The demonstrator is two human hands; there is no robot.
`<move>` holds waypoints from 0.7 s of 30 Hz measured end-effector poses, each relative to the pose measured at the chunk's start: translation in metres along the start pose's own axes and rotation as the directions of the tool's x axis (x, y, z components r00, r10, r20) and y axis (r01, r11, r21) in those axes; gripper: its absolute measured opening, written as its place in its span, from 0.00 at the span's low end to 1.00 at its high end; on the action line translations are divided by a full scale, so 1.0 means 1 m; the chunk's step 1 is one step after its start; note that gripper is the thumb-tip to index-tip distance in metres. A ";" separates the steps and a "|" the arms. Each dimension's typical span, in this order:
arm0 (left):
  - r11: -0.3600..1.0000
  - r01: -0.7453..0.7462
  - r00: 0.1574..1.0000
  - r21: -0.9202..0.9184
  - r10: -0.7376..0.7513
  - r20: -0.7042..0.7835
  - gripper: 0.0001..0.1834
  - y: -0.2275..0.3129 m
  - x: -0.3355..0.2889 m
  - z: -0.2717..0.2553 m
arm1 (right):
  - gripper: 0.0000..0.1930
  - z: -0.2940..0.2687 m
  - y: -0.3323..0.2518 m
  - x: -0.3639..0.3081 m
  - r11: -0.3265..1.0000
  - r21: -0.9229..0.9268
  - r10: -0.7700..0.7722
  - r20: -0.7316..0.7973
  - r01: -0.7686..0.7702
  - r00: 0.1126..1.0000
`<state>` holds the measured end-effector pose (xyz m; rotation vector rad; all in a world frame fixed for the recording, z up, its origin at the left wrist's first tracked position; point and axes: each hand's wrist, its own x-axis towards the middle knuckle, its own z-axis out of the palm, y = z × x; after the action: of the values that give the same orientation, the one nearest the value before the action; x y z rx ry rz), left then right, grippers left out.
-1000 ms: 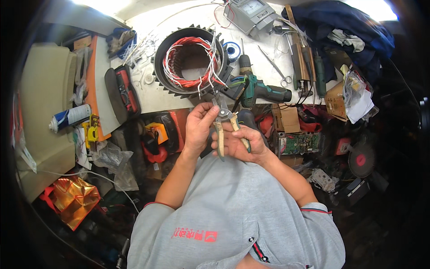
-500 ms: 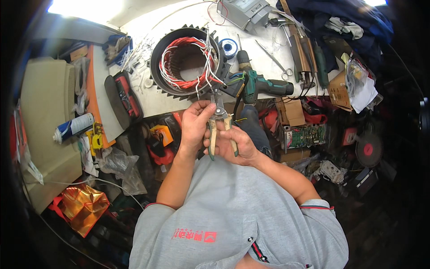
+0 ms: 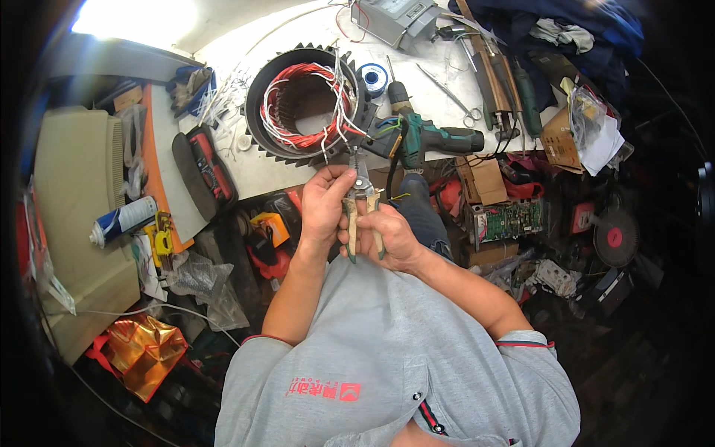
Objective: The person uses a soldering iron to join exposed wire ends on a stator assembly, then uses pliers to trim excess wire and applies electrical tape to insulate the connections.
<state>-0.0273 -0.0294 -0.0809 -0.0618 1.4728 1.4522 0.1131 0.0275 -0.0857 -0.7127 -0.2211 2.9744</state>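
A pair of wire strippers [image 3: 361, 184] with worn cream handles points away from me, its jaws close to the lead wires [image 3: 347, 140] of a motor stator. My right hand [image 3: 391, 237] is wrapped round its handles. Beside the tool's head, my left hand [image 3: 324, 205] is closed in a pinch, the thumb against the jaw area; what lies between its fingers is hidden. The dark, finned stator housing [image 3: 253, 112] stands on the bench with red and white windings [image 3: 294, 140] round its bore. One white lead hangs down toward my left fingertips.
Right of the stator lie a teal cordless drill [image 3: 428, 140], a solder spool [image 3: 372, 79] and scissors-like forceps [image 3: 450, 94]. A grey meter [image 3: 398, 21] stands behind. At left are a tool pouch [image 3: 203, 170] and a spray can [image 3: 123, 220]. A circuit board [image 3: 510, 221] sits below the bench.
The strippers' handles have come closer together as my right hand squeezes. Both hands stay near the same spot below the stator; the whole view has shifted slightly.
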 end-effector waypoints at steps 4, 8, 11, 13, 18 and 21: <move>1.000 -0.020 0.999 0.024 0.021 -0.038 0.12 -0.004 0.002 0.000 | 0.13 -0.004 0.000 0.003 0.998 -0.055 0.008 0.039 -0.006 0.999; 0.998 -0.052 0.997 0.038 0.054 -0.056 0.12 -0.004 0.002 0.002 | 0.15 -0.008 -0.006 0.005 0.988 0.131 0.073 0.098 -0.085 0.993; 0.992 -0.072 0.994 0.099 0.080 -0.079 0.13 -0.001 -0.001 0.003 | 0.16 -0.007 -0.009 0.007 0.968 0.209 0.110 0.148 -0.140 0.983; 0.985 -0.085 0.991 0.153 0.100 -0.090 0.15 0.002 0.001 0.005 | 0.16 -0.016 -0.006 0.012 0.971 0.196 0.109 0.134 -0.134 0.985; 0.919 -0.148 0.980 0.366 0.185 -0.069 0.17 -0.002 0.016 -0.006 | 0.21 -0.025 0.001 0.019 0.978 0.170 0.089 0.188 -0.121 0.978; 0.911 -0.091 0.989 0.401 0.131 -0.072 0.17 0.006 0.014 -0.007 | 0.17 -0.015 0.002 0.019 0.975 0.184 0.090 0.167 -0.121 0.982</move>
<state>-0.0422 -0.0252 -0.0882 0.2086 1.8529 1.2241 0.1027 0.0295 -0.1078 -0.4825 0.1015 3.0980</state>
